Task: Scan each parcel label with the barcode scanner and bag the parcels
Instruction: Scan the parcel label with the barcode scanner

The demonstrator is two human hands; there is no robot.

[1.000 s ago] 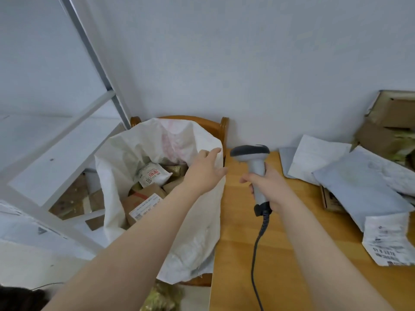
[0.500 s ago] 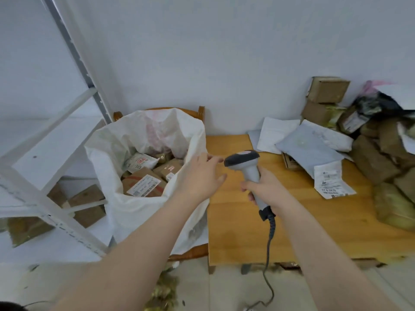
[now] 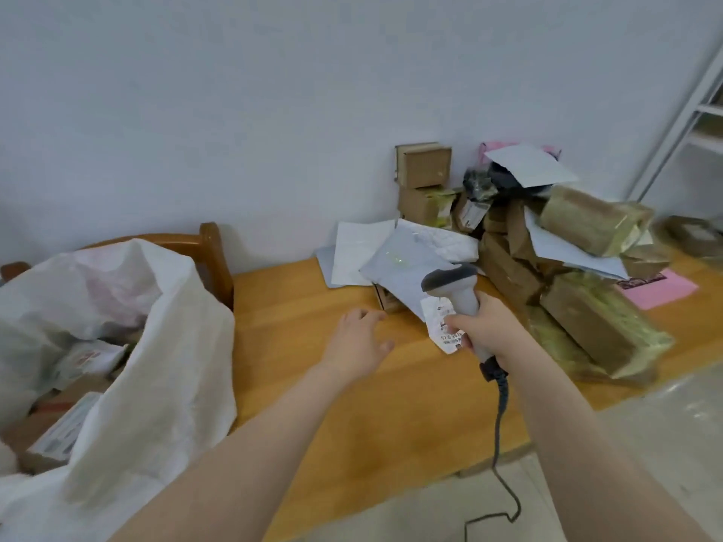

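My right hand (image 3: 485,330) grips the handle of the grey barcode scanner (image 3: 454,285), whose head points toward a grey poly mailer (image 3: 399,267) lying on the wooden table (image 3: 313,385). A green light spot shows on that mailer. My left hand (image 3: 360,342) hovers open over the table, fingers spread, just left of the mailer and holding nothing. The white woven bag (image 3: 156,365) stands open at the left, with labelled parcels (image 3: 66,428) inside. A heap of brown taped boxes (image 3: 594,322) and mailers sits at the table's right end.
The bag rests on a wooden chair (image 3: 213,248) against the wall. The scanner's cable (image 3: 499,444) hangs off the table's front edge to the floor. A pink sheet (image 3: 665,291) lies at the far right, and a white metal rack (image 3: 688,111) stands beyond it.
My view has swung right from the bag to the parcel heap. My left hand left the bag's rim and moved over the table. The scanner moved right toward the grey mailer.
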